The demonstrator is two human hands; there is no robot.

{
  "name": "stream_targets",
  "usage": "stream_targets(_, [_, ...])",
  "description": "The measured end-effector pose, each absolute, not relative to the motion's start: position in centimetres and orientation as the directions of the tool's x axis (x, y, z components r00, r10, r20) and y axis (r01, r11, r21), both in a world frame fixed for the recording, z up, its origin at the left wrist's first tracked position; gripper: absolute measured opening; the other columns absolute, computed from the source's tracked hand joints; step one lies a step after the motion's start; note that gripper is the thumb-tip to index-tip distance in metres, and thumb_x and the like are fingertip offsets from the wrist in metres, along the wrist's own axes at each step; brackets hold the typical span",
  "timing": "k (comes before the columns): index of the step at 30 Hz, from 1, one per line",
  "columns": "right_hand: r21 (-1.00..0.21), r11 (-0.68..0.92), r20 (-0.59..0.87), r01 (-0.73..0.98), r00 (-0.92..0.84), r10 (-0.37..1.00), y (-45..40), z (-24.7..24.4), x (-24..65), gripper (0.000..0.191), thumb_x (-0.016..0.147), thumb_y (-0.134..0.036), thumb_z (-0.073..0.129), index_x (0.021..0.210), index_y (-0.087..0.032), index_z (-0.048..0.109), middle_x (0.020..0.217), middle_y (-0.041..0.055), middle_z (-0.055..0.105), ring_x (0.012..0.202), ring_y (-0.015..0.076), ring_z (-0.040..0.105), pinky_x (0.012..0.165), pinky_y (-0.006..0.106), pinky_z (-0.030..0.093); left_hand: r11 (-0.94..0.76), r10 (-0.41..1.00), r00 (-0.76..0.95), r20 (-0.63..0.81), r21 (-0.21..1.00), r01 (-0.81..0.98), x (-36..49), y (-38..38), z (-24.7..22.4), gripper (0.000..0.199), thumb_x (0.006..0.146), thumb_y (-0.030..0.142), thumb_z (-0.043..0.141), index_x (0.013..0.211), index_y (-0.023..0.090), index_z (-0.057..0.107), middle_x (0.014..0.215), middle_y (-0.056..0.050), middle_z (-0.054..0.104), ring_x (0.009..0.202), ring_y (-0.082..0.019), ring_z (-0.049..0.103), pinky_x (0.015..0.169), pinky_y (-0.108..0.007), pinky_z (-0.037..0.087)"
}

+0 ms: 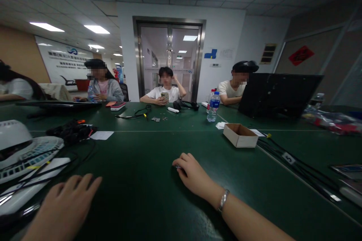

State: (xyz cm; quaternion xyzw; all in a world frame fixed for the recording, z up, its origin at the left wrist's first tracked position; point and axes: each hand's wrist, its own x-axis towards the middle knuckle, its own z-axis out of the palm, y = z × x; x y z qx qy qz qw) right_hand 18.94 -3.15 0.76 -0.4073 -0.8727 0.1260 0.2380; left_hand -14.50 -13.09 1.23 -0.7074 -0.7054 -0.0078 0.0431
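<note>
My right hand (192, 173) rests low over the green tabletop (135, 165), its fingers curled and pinched around something small and shiny that barely shows at the fingertips. A silver bracelet (223, 200) circles that wrist. At the lower left, my left hand (69, 201) hovers palm down with its fingers stretched and slightly apart, holding nothing that I can see. Nearest to it are a white bar-shaped object (42, 175) crossed by dark cables and, beyond that, a white fan (34, 150). An open cardboard box (240, 141) stands beyond my right hand, apart from it.
Water bottles (213, 109) stand behind the box, near a black monitor (278, 92). Cables (296, 165) run along the right side. Dark gear (70, 131) and a paper sheet (102, 135) lie left. Several people sit around the table; one opposite holds a phone (164, 97).
</note>
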Motion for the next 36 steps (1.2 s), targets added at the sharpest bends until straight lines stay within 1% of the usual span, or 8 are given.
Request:
stream_targets(1, [-0.422,0.638,0.317,0.644,-0.554,0.769,-3.1,0.7,19.0,0.025,0.087,-0.014,0.045,0.105,-0.024,0.059,0.100,0.0052,0.055,0.091,0.0188,0.047,0.079,0.032,0.042,-0.017,0.997,0.027,0.066,-0.153,0.988,-12.5,-12.3,1.5,0.048,0.077,0.015,0.042,0.119,0.030,0.058,0.125,-0.004,0.058,0.117,-0.036,0.045,0.093,-0.056,0.031])
stream_targets(3, [-0.426,0.644,0.330,0.635,-0.553,0.765,-3.1,0.5,19.0,0.024,0.086,-0.014,0.047,0.105,-0.024,0.059,0.100,0.0049,0.055,0.092,0.0187,0.047,0.080,0.032,0.042,-0.117,0.992,0.122,0.018,-0.182,0.976,-7.8,-10.7,2.3,0.055,0.073,0.007,0.044,0.124,0.027,0.054,0.128,-0.008,0.055,0.116,-0.032,0.048,0.093,-0.050,0.036])
stream_targets(8, [-0.370,0.656,0.355,0.658,-0.553,0.754,-3.0,0.3,19.1,0.023,0.084,-0.011,0.049,0.102,-0.021,0.058,0.097,0.0053,0.055,0.090,0.0184,0.047,0.080,0.031,0.040,-0.313,0.949,0.308,0.064,0.077,0.947,1.9,-6.8,4.1,0.054,0.081,0.016,0.043,0.134,0.023,0.040,0.127,-0.011,0.052,0.111,-0.029,0.050,0.089,-0.045,0.042])
stream_targets(14, [-0.316,0.607,0.360,0.729,-0.500,0.788,-2.2,-0.2,19.3,0.014,0.080,-0.008,0.049,0.088,-0.016,0.056,0.091,0.0067,0.054,0.086,0.0189,0.045,0.078,0.032,0.039,-0.403,0.911,0.366,0.188,0.221,0.888,5.0,-4.6,2.1,0.036,0.081,0.019,0.040,0.114,0.017,0.054,0.109,-0.011,0.057,0.100,-0.026,0.051,0.085,-0.038,0.042])
stream_targets(23, [-0.553,0.582,0.387,0.596,-0.435,0.813,-2.5,0.2,19.6,0.047,0.066,-0.005,0.053,0.110,-0.020,0.048,0.104,0.0051,0.052,0.094,0.0194,0.044,0.083,0.033,0.038,-0.379,0.925,0.311,0.218,0.589,0.714,3.3,-3.2,0.2,0.050,0.078,0.025,0.050,0.128,0.025,0.043,0.110,-0.004,0.058,0.101,-0.022,0.051,0.088,-0.034,0.039])
stream_targets(29, [-0.587,0.587,0.361,0.558,-0.468,0.807,-2.4,1.4,20.7,0.062,0.065,-0.010,0.061,0.122,-0.022,0.039,0.110,0.0054,0.047,0.100,0.0201,0.044,0.089,0.036,0.039,-0.411,0.912,0.332,0.242,0.567,0.714,3.4,-2.9,0.2,0.036,0.078,0.030,0.055,0.113,0.026,0.055,0.105,-0.004,0.059,0.098,-0.022,0.050,0.085,-0.034,0.040])
stream_targets(33, [-0.627,0.486,0.125,0.609,-0.537,0.834,-1.9,3.7,22.6,0.079,0.054,-0.024,0.078,0.123,-0.027,0.039,0.117,0.0040,0.042,0.105,0.0218,0.045,0.087,0.036,0.042,-0.424,0.904,0.372,0.209,0.541,0.726,3.4,-2.7,0.5,0.021,0.082,0.036,0.051,0.096,0.026,0.063,0.101,-0.003,0.057,0.097,-0.021,0.050,0.084,-0.033,0.040])
stream_targets(36, [-0.591,0.490,0.022,0.641,-0.595,0.803,-1.5,4.6,23.7,0.067,0.056,-0.021,0.078,0.115,-0.027,0.049,0.112,0.0020,0.044,0.094,0.0176,0.050,0.078,0.031,0.045,-0.408,0.912,0.350,0.213,0.540,0.736,3.1,-2.5,0.6,0.021,0.083,0.037,0.050,0.095,0.026,0.063,0.099,-0.002,0.056,0.096,-0.021,0.051,0.083,-0.033,0.041])
